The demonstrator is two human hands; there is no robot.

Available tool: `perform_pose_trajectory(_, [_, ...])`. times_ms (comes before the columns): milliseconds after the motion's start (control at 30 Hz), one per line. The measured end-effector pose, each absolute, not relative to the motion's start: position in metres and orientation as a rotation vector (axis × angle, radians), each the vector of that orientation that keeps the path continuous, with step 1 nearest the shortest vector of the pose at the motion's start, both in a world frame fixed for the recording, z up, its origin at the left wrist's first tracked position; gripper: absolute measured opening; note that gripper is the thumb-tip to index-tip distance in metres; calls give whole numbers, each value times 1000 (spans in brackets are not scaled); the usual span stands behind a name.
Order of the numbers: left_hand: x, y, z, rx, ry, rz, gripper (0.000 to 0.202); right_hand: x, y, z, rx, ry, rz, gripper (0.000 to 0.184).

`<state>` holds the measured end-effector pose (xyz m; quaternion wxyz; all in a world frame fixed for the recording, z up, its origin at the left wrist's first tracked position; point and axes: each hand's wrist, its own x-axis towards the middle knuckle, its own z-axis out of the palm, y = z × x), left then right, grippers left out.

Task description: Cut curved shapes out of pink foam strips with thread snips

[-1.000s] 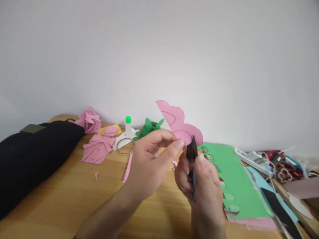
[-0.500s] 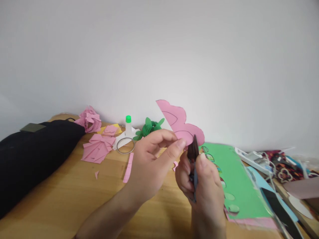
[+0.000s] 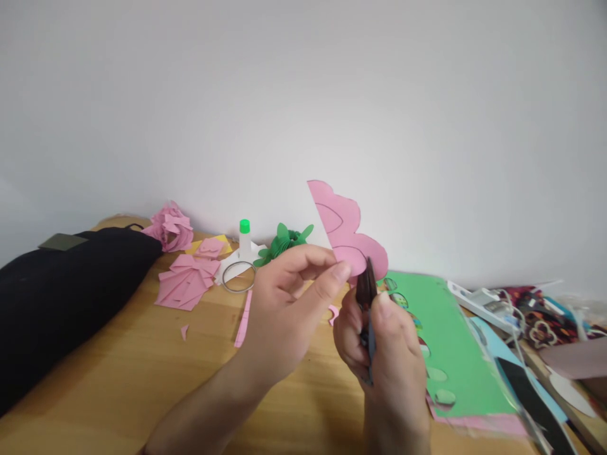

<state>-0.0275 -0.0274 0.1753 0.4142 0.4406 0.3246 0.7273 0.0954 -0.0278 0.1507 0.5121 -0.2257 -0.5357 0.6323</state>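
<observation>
My left hand [image 3: 289,309] pinches the lower edge of a pink paper cutout [image 3: 344,218] between thumb and fingers. The cutout has a wavy outer edge, one straight side and curved lines drawn on it. Wrapped round a pair of dark scissors [image 3: 367,297], my right hand [image 3: 389,354] holds them upright, blades pointing up. The blades lie at the cutout's lower lobe, close to a drawn curve. My two hands are side by side above the wooden table [image 3: 118,385].
Pink folded paper pieces [image 3: 187,281], a glue stick [image 3: 245,237], a metal ring [image 3: 238,277] and a green paper figure [image 3: 284,240] stand behind. A black bag [image 3: 71,297] lies left. Right are green sheets [image 3: 465,354], a power strip [image 3: 481,303] and a phone-like black object [image 3: 535,404].
The pink cutout has turned slightly clockwise, its upper tip shifting right and up. My left fingers have moved only a little; the scissors stay at the lower lobe.
</observation>
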Motion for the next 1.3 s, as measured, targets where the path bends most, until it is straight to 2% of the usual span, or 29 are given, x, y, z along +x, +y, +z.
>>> perform_pose_trajectory(333, [-29, -27, 170, 1061, 715, 1899, 9, 95, -30, 149, -541, -1310, 1533, 39])
perform_pose_trajectory(733, [-34, -27, 173, 1166, 835, 1782, 10, 97, -28, 151, -596, -1327, 1488, 40])
perform_pose_trajectory(1300, [-33, -28, 174, 1129, 861, 1801, 11, 95, -27, 152, -644, -1351, 1460, 41])
